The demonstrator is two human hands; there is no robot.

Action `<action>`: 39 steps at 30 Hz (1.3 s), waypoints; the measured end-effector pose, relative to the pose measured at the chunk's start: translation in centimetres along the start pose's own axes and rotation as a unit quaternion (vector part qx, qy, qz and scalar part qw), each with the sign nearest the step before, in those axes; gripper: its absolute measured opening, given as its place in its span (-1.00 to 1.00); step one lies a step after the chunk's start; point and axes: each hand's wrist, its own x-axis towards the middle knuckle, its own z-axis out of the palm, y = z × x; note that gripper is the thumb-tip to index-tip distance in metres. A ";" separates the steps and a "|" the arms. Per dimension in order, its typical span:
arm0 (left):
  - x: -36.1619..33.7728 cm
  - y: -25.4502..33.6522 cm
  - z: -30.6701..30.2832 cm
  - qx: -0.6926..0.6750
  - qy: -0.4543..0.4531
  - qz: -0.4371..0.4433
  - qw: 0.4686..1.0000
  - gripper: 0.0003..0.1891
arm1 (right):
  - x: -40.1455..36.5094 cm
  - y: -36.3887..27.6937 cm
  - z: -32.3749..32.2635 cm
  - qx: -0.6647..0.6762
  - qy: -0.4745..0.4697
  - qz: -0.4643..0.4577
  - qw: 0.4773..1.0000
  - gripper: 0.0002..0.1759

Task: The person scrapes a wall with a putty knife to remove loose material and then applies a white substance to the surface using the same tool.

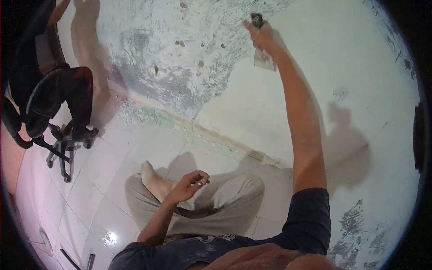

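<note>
My right hand (pixel 264 38) is stretched up along the wall, its fingers wrapped round a putty knife. The dark handle end of the putty knife (pixel 264 60) sticks out above the fist, and its pale wide blade hangs below, close to the wall. My left hand (pixel 189 186) hovers over my crossed legs, its fingers loosely bent and apart. White specks show on its fingertips, and I see no tool in it. The wall (pixel 252 103) has a smooth cream coat around the right hand and a rough grey, pitted patch to its left.
Another person (pixel 58 90) in dark clothes sits on a wheeled office chair (pixel 66 148) at the left. Crumbs lie on the tiled floor (pixel 96 180) along the wall's foot. A dark rod-like thing (pixel 69 259) lies at the lower left.
</note>
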 end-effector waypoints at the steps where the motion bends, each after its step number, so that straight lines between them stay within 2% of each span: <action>1: 0.0 0.8 -0.1 0.039 -0.013 0.010 0.999 -0.81 | -0.6 0.4 0.0 0.006 0.008 -0.006 1.000 -0.81; 2: 0.0 0.6 -0.5 0.047 -0.013 0.021 0.999 -0.81 | -1.3 0.7 -0.5 0.176 0.033 -0.041 0.983 -0.74; 3: -0.1 0.1 -0.6 0.015 -0.006 0.011 1.000 -0.81 | -1.8 0.8 -1.3 0.338 0.047 -0.080 0.936 -0.65; 4: -0.2 -0.4 -0.7 -0.019 0.003 -0.001 1.000 -0.81 | -2.1 0.8 -2.8 0.349 0.026 -0.189 0.917 -0.67; 7: -0.1 -1.3 -1.9 -0.009 0.012 -0.009 1.000 -0.80 | -0.5 1.2 -4.7 0.486 -0.079 -0.199 0.847 -0.81; 9: 0.0 -1.8 -1.9 -0.010 0.015 -0.009 1.000 -0.79 | -0.3 0.7 -1.6 0.322 0.075 -0.046 0.943 -0.77; 10: 0.0 -1.6 -1.7 -0.011 0.012 -0.018 1.000 -0.79 | -1.2 -0.7 -1.7 0.332 0.016 0.003 0.943 -0.74; 12: 0.6 -0.6 -2.0 0.021 0.009 -0.029 0.999 -0.80 | -1.8 -1.0 -2.1 0.297 0.122 -0.058 0.945 -0.77; 13: 0.8 -0.7 -2.0 0.008 0.011 0.001 1.000 -0.80 | -2.1 -1.1 -3.5 0.371 0.085 -0.102 0.919 -0.77; 14: 1.5 -1.1 -2.1 0.006 0.011 0.005 1.000 -0.80 | -3.2 -2.0 -4.1 0.450 0.095 -0.129 0.878 -0.84; 16: 1.3 -2.2 -1.8 -0.029 0.033 -0.005 0.999 -0.80 | -0.5 -0.3 -2.8 0.411 0.135 -0.092 0.897 -0.88; 17: 1.4 -1.5 -1.3 -0.004 0.031 -0.033 0.999 -0.79 | 0.1 -0.1 -2.3 0.397 0.149 -0.073 0.903 -0.90; 18: 1.2 -1.5 -0.8 -0.008 0.029 -0.040 0.999 -0.79 | 0.5 0.1 -2.3 0.310 0.143 -0.080 0.936 -0.90; 19: 1.3 -1.4 -0.7 -0.007 0.004 -0.032 0.999 -0.79 | 0.6 -0.4 -2.4 0.223 0.136 -0.091 0.961 -0.89; 20: 1.3 -1.3 -0.7 -0.006 -0.025 -0.027 0.999 -0.78 | 0.4 0.0 -3.2 0.221 0.139 -0.087 0.961 -0.89; 22: 1.8 -2.4 -0.9 -0.019 -0.025 -0.034 0.999 -0.78 | 0.1 0.7 -5.2 0.446 0.012 -0.185 0.876 -0.79; 24: 1.6 -3.4 -0.8 0.026 -0.012 -0.025 0.999 -0.77 | 1.0 1.1 -1.5 0.307 0.124 -0.109 0.937 -0.56; 26: 1.5 -1.6 -0.1 0.007 -0.005 -0.027 1.000 -0.78 | 1.5 0.2 -2.7 0.121 0.059 -0.071 0.988 -0.50; 27: 1.4 -1.2 -0.1 0.000 -0.007 -0.024 1.000 -0.78 | 1.5 0.0 -2.9 0.122 0.061 -0.070 0.988 -0.50; 28: 1.1 -1.0 -0.1 -0.008 -0.011 -0.024 1.000 -0.78 | 1.2 0.2 -3.1 0.303 0.046 -0.136 0.942 -0.62; 29: 1.4 -1.1 -0.5 -0.008 -0.013 -0.021 1.000 -0.78 | 1.3 0.1 -3.3 0.471 0.027 -0.203 0.858 -0.73; 30: 1.5 -1.3 -0.9 -0.009 -0.012 -0.025 1.000 -0.77 | 2.2 0.2 -2.6 0.469 0.024 -0.202 0.860 -0.73; 31: 0.7 -1.6 -0.8 -0.013 -0.011 -0.039 0.999 -0.75 | 3.5 1.1 -1.0 0.354 0.113 -0.241 0.897 -0.78; 32: 0.2 -1.6 -0.5 -0.018 -0.009 -0.043 0.999 -0.75 | 4.0 1.4 -0.1 0.230 0.198 -0.279 0.911 -0.82; 33: 0.2 -1.4 -0.6 -0.014 -0.009 -0.043 0.999 -0.76 | 4.6 1.7 -0.4 0.111 0.149 -0.284 0.941 -0.83; 34: 0.1 -1.0 -0.9 -0.007 -0.015 -0.047 0.999 -0.77 | 3.5 0.8 -1.1 0.111 0.152 -0.281 0.941 -0.83; 35: -0.1 -0.4 -0.9 -0.002 -0.014 -0.040 0.999 -0.79 | 1.1 -0.6 -2.5 0.228 0.104 -0.180 0.951 -0.82; 36: 0.2 -0.2 -1.3 0.001 -0.017 -0.036 0.999 -0.79 | 0.2 -1.8 -3.3 0.340 0.052 -0.083 0.935 -0.81; 37: 0.2 -0.3 -1.5 -0.009 -0.003 -0.044 0.999 -0.79 | 0.2 -2.0 -3.8 0.386 0.021 -0.140 0.911 -0.81; 38: -0.4 -0.6 -1.0 -0.025 0.015 -0.059 0.998 -0.79 | 0.4 -2.2 -3.1 0.385 0.015 -0.136 0.913 -0.81; 39: -0.5 -1.2 -0.9 -0.026 0.026 -0.056 0.998 -0.80 | 0.5 -2.4 -2.1 0.273 0.096 -0.072 0.954 -0.82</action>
